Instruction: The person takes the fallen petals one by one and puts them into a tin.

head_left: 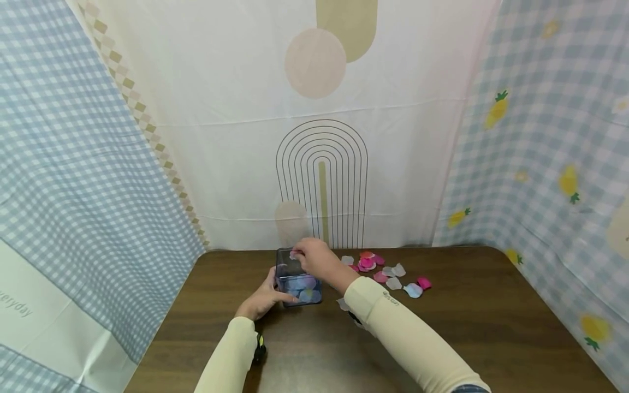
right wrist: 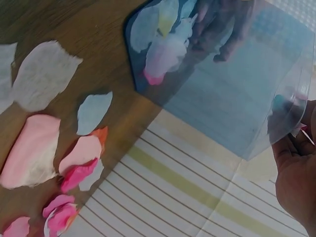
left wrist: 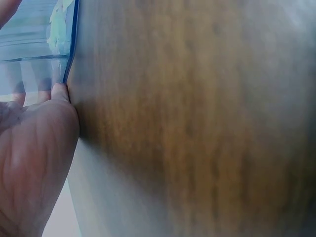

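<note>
A clear bluish plastic box (head_left: 289,268) stands on the table with pale blue, pinkish and yellowish petals (head_left: 308,296) low inside it. My left hand (head_left: 262,299) grips the box from the left, thumb along its near side; in the left wrist view the fingers of that hand (left wrist: 39,153) show through the clear wall. My right hand (head_left: 318,261) is over the box's top, pinching a pale pink petal (head_left: 294,255) at the rim. In the right wrist view, the right hand (right wrist: 298,173) is partly cut off by the frame edge.
Loose petals, pink (head_left: 366,263), white (head_left: 394,283), light blue (head_left: 413,290) and magenta (head_left: 423,283), lie scattered on the brown wooden table (head_left: 467,316) right of the box. Part of a white petal (head_left: 342,304) shows beside the right sleeve. A patterned curtain (head_left: 236,180) hangs behind the table.
</note>
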Action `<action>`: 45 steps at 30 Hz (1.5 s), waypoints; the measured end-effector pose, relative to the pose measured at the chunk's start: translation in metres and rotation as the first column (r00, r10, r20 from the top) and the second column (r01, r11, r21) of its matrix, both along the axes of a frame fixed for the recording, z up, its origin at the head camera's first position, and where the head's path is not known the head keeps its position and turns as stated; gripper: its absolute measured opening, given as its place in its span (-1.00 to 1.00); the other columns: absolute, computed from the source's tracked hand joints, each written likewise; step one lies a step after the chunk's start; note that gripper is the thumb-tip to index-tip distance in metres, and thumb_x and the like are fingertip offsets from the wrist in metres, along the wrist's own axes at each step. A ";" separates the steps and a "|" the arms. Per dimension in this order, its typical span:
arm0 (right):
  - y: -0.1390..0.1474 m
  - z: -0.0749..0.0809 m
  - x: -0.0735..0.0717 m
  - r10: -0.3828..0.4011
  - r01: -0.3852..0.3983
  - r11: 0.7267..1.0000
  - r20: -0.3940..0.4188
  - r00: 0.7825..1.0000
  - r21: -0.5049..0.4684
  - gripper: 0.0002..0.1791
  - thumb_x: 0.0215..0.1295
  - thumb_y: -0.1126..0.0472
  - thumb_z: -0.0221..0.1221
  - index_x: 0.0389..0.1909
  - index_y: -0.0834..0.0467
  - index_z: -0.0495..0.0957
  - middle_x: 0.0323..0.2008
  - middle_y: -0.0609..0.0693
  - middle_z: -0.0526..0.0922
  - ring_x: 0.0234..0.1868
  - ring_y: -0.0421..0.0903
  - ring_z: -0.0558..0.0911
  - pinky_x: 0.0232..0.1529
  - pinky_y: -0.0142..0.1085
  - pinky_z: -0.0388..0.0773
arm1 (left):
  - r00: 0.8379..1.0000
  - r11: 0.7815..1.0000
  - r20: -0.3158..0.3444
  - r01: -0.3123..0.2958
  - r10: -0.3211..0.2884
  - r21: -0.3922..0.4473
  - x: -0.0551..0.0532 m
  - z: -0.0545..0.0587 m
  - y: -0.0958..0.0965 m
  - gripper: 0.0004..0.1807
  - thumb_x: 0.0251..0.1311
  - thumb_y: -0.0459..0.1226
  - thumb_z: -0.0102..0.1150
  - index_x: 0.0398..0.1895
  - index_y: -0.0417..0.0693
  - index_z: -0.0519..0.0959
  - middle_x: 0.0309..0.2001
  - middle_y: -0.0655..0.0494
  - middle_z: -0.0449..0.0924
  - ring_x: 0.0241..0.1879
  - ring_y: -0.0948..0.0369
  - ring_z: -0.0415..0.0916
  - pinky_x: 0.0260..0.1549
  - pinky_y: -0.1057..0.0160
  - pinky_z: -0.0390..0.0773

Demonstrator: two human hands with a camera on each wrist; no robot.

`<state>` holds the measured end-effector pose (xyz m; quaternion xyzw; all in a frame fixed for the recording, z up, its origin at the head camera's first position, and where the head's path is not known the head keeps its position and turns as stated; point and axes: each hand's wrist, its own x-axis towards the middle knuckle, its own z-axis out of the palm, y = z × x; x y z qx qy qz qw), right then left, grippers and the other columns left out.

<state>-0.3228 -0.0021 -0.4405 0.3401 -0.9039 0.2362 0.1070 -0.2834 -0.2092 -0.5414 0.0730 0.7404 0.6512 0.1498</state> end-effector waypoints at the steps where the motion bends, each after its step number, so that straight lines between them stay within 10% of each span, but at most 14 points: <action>1: -0.002 -0.001 0.000 0.002 -0.002 1.000 0.001 1.000 0.004 -0.83 0.55 0.17 0.25 -0.10 0.10 0.80 -0.17 -0.05 0.80 -0.08 -0.11 0.74 0.06 -0.18 0.71 | 1.000 1.000 -0.001 0.004 -0.004 0.003 0.000 0.000 0.000 0.16 0.07 -0.44 0.54 0.61 0.02 -0.05 0.48 -0.25 0.38 0.38 -0.05 0.46 0.20 0.29 0.53; 29: -0.012 -0.004 -0.004 -0.013 -0.003 0.997 0.198 0.980 0.080 -0.82 0.56 0.18 0.23 -0.07 0.10 0.79 -0.07 -0.01 0.85 -0.05 -0.10 0.78 0.02 -0.23 0.72 | 1.000 1.000 0.006 -0.004 0.004 0.025 -0.003 -0.003 0.000 0.13 0.04 -0.48 0.54 0.57 0.05 -0.02 0.51 -0.19 0.32 0.43 -0.06 0.40 0.19 0.32 0.54; 45: -0.016 -0.008 -0.004 -0.058 0.034 0.988 0.156 0.986 0.151 -0.83 0.56 0.16 0.21 -0.10 0.06 0.78 -0.12 -0.06 0.84 -0.11 -0.12 0.77 0.01 -0.22 0.71 | 1.000 0.999 0.009 -0.010 0.010 0.038 -0.004 -0.006 -0.001 0.15 0.02 -0.48 0.55 0.57 0.09 -0.01 0.53 -0.14 0.32 0.40 -0.01 0.42 0.23 0.30 0.51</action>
